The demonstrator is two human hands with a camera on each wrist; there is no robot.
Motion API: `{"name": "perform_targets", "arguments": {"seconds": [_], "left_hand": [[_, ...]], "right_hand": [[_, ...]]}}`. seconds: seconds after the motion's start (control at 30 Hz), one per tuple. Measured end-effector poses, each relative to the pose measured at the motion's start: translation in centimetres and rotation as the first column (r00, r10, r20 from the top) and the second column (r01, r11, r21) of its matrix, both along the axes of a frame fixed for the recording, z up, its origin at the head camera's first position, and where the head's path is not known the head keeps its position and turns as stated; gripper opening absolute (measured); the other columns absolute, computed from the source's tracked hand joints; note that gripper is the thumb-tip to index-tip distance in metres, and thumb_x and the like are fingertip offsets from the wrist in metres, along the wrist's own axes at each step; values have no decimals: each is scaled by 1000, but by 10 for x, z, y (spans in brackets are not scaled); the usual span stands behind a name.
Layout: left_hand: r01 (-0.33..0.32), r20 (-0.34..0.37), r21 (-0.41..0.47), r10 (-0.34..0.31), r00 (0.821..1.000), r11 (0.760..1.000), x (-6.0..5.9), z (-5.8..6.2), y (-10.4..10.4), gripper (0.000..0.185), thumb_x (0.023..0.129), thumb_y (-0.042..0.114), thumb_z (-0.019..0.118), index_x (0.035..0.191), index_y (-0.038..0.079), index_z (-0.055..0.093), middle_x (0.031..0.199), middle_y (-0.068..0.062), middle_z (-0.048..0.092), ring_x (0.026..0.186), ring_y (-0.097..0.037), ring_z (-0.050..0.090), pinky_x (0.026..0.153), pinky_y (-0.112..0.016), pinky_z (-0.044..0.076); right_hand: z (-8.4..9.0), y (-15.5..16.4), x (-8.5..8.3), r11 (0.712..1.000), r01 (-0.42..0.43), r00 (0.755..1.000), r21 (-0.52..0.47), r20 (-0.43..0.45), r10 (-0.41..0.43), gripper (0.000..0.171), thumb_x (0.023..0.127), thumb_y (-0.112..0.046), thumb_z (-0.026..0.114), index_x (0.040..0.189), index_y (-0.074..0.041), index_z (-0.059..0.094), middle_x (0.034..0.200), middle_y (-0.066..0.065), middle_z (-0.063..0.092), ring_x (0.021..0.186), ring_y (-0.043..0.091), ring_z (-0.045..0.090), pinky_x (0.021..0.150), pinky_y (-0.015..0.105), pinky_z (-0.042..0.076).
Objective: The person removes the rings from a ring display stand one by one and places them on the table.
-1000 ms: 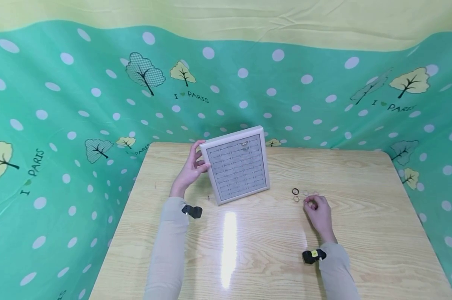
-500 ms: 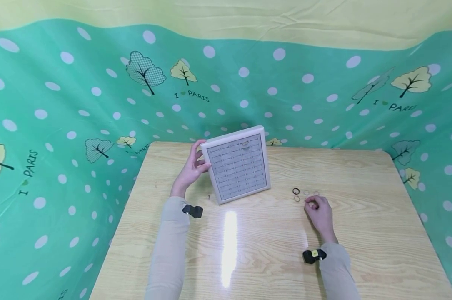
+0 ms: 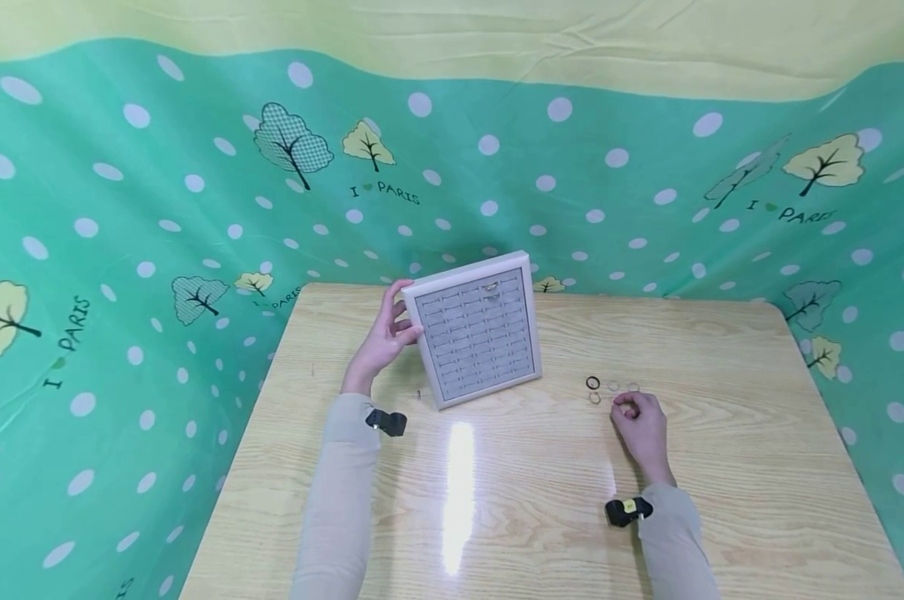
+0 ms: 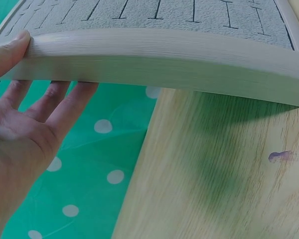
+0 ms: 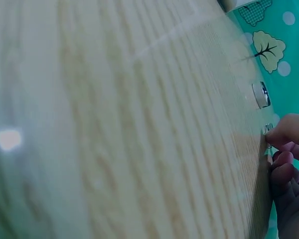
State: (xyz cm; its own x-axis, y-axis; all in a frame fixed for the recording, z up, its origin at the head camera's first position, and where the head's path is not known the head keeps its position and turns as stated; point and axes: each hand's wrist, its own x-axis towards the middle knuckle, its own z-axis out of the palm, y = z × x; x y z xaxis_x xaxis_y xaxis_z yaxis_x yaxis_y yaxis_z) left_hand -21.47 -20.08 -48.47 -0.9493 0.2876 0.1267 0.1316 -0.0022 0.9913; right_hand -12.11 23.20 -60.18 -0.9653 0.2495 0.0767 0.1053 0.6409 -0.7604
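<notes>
My left hand grips the left edge of a ring display tray, thumb over the front rim and fingers behind. The tray has a pale frame and a grey slotted pad, and it stands tilted up. A couple of rings sit in slots near its upper right. At the right, my right hand is low over the table, pinching a small silver ring between thumb and index finger. Close by lie a black ring, a gold-toned ring and two pale rings.
Beneath everything is a wood-grain table with a bright light reflection. A small dark mark or object shows just left of the tray. A green dotted curtain hangs behind the table and at its sides.
</notes>
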Motion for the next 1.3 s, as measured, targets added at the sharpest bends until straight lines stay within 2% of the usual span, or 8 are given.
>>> {"name": "perform_targets", "arguments": {"seconds": [0.27,0.5,1.0,1.3], "left_hand": [[1,-1,-7,-1,1000,1000,0,1,0,80,88,-19,49,148,26,21,130,-24,47,104,-44,57,81,-47,55],[-4,8,-17,4,1000,1000,1,2,0,79,89,-18,49,149,21,19,130,-24,47,105,-44,57,81,-46,55],[10,7,-1,-10,1000,1000,2,3,0,80,88,-19,49,150,19,16,131,-25,45,105,-44,56,82,-47,55],[14,-6,8,-14,1000,1000,1,3,0,80,88,-19,49,149,22,19,130,-25,46,103,-42,58,80,-46,56]], "right_hand": [[6,-2,1,999,4,1000,-54,18,-3,14,86,-2,65,99,3,65,104,16,53,80,20,52,63,15,40],[21,-16,-4,989,-51,999,-142,-3,51,18,86,1,64,104,5,64,117,18,48,81,18,50,67,10,42],[56,-62,-37,968,-190,979,-163,-101,175,15,86,2,64,101,2,63,112,17,50,78,20,51,62,15,43],[84,-83,-55,950,-256,955,-176,-200,220,17,85,1,66,102,0,63,110,15,52,78,22,53,61,16,45]]}}
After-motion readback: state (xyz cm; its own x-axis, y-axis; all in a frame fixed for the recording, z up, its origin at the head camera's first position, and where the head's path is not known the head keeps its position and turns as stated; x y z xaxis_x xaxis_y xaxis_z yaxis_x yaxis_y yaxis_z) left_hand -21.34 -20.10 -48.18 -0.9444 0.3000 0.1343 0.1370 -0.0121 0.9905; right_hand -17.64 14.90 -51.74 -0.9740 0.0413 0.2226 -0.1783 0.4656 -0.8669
